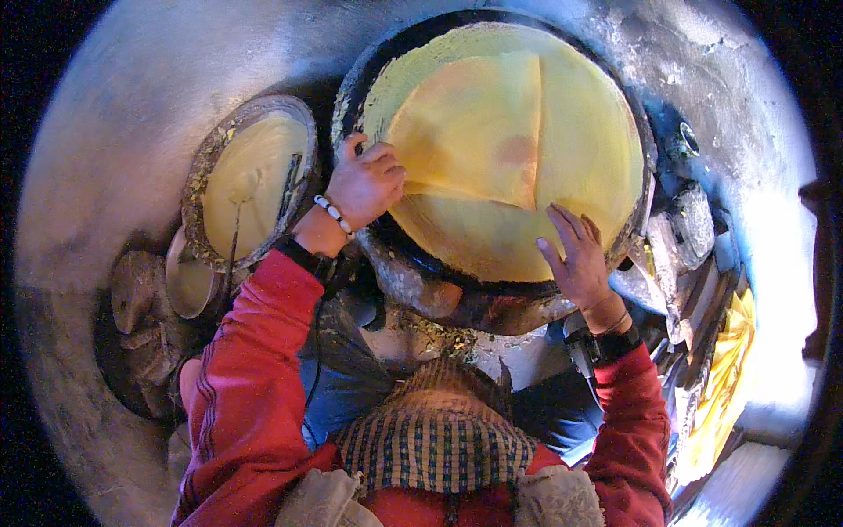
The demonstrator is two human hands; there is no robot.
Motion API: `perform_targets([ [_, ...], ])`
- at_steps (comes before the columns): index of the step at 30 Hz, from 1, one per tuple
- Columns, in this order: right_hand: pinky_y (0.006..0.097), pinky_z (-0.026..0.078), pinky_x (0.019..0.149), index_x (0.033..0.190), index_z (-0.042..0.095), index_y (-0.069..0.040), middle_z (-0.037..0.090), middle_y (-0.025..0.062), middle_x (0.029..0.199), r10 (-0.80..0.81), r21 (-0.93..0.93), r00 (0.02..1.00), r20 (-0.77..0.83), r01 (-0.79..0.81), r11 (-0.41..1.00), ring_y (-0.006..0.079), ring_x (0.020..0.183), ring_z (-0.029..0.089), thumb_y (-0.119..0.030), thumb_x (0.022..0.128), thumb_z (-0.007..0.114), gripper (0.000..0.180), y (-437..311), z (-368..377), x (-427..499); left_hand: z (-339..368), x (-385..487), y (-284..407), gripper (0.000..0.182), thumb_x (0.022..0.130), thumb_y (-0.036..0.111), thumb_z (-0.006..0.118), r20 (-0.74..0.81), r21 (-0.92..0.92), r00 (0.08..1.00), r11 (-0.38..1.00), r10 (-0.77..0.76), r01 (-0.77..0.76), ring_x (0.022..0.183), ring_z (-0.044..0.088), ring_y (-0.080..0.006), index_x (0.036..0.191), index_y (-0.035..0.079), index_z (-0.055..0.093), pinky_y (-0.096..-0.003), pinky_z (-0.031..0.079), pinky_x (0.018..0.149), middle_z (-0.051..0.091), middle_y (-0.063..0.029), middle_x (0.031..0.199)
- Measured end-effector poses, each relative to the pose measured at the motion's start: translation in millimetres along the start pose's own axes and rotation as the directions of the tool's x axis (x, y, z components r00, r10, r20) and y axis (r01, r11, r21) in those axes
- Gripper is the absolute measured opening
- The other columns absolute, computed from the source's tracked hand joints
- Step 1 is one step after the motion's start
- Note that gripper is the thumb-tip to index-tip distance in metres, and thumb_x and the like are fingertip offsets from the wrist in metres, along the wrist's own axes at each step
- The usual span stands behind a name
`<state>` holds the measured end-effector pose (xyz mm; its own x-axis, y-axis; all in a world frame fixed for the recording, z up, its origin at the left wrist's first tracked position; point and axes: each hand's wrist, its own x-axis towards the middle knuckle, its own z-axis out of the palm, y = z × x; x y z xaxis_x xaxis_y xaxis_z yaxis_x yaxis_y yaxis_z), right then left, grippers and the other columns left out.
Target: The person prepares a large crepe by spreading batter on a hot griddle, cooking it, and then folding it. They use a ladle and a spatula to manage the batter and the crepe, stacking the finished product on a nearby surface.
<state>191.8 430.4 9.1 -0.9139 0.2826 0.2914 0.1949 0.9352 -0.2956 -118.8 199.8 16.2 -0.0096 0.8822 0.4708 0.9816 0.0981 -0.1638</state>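
Note:
A large round griddle (359, 72) with a blackened rim stands before me. A thin, pale yellow flatbread (586, 132) covers most of its surface. On top lies a browned flatbread (461, 118), folded, with two straight edges and a curved outer edge. My left hand (369, 178) is at the griddle's left rim, fingers bent beside the folded piece's left corner. Whether those fingers pinch its edge is hidden. My right hand (576, 257) hovers over or rests on the pale sheet at the lower right, fingers spread and holding nothing, just below the folded piece's corner.
At left, a wide basin (197, 191) of yellow batter holds a long-handled ladle (235, 244). A smaller bowl (188, 283) sits below it. Split firewood (665, 263) and a yellow cloth or bag (721, 375) lie at right. A clay support (415, 290) is under the griddle.

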Motion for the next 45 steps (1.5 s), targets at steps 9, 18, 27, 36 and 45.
perform_targets([
  [9, 0.0464, 0.043, 0.101, 0.13, 0.055, -0.002, 0.06, 0.0196, 0.128, 0.115, 0.072, 0.985, -0.131, -0.106, 0.992, 0.0396, 0.114, 0.056, -0.024, 0.091, 0.067, 0.047, 14, -3, -15, -1, -13, 14, 0.016, 0.083, 0.024, 0.068, 0.076, -0.007, 0.996, 0.999, -0.044, 0.044, 0.114, 0.054, -0.0167, 0.097, 0.016, 0.071, -0.0542, 0.028, 0.105, 0.065, 0.0034, 0.093],
  [18, 0.0448, 0.045, 0.1, 0.129, 0.056, -0.003, 0.06, 0.0211, 0.127, 0.197, 0.152, 0.965, -0.174, -0.172, 0.973, 0.0396, 0.116, 0.057, -0.022, 0.092, 0.066, 0.043, 23, -6, -18, -4, 3, 4, 0.019, 0.082, 0.028, 0.068, 0.19, -0.048, 0.981, 0.999, 0.026, -0.017, 0.113, 0.053, -0.0184, 0.097, 0.016, 0.071, -0.0547, 0.027, 0.105, 0.065, 0.0023, 0.094],
  [27, 0.0441, 0.049, 0.096, 0.128, 0.057, -0.002, 0.062, 0.0213, 0.124, 0.167, 0.168, 0.955, -0.247, -0.128, 0.977, 0.0401, 0.112, 0.06, -0.018, 0.091, 0.067, 0.041, 26, -11, -21, 2, 13, 29, 0.019, 0.075, 0.021, 0.065, 0.117, 0.138, 0.993, 0.99, 0.001, -0.017, 0.113, 0.054, -0.0203, 0.091, 0.011, 0.069, -0.0529, 0.032, 0.103, 0.063, -0.0016, 0.092],
  [36, 0.044, 0.049, 0.094, 0.126, 0.057, -0.002, 0.062, 0.021, 0.121, 0.163, 0.167, 0.938, -0.305, -0.116, 0.979, 0.0392, 0.11, 0.061, -0.016, 0.09, 0.068, 0.04, 30, -22, -26, -6, 15, 15, 0.016, 0.079, 0.018, 0.066, -0.013, 0.103, 0.995, 0.99, 0.099, -0.097, 0.116, 0.056, -0.0189, 0.093, 0.012, 0.07, -0.0515, 0.033, 0.103, 0.067, -0.0006, 0.1],
  [45, 0.0444, 0.048, 0.095, 0.124, 0.06, -0.003, 0.063, 0.0179, 0.123, 0.25, 0.248, 0.909, -0.333, -0.171, 0.954, 0.0379, 0.112, 0.06, -0.024, 0.091, 0.069, 0.04, 27, -36, -31, -84, 162, 1, 0.013, 0.089, 0.021, 0.061, 0.1, 0.074, 0.963, 0.963, 0.25, -0.257, 0.08, 0.068, -0.034, 0.085, 0.01, 0.066, -0.0454, 0.053, 0.078, 0.069, -0.0128, 0.081],
])
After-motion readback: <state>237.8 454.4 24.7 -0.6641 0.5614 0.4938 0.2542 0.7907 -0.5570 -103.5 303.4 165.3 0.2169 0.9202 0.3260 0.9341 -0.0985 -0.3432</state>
